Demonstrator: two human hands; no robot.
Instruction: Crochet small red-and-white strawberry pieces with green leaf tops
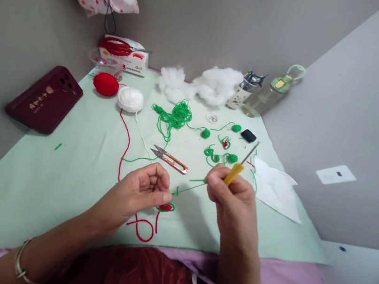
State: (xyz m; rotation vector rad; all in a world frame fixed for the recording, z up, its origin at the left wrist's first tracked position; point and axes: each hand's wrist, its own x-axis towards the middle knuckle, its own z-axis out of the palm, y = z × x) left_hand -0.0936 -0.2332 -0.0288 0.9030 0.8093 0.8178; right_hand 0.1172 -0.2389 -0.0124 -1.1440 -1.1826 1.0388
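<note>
Yarn piece, red and green, pinched in left grip; probably light, soft, best held by its edge. Right grip holds hook; green strand spans between.

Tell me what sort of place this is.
Probably a craft corner, perhaps at home: yarn and snips lie on the table, and the right hand holds a yellow-handled hook.

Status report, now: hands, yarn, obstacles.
Left hand pinching red-and-green yarn piece. Right hand gripping yellow-handled tool. Green strand stretched between them. Snips beyond, clear of strand.
</note>
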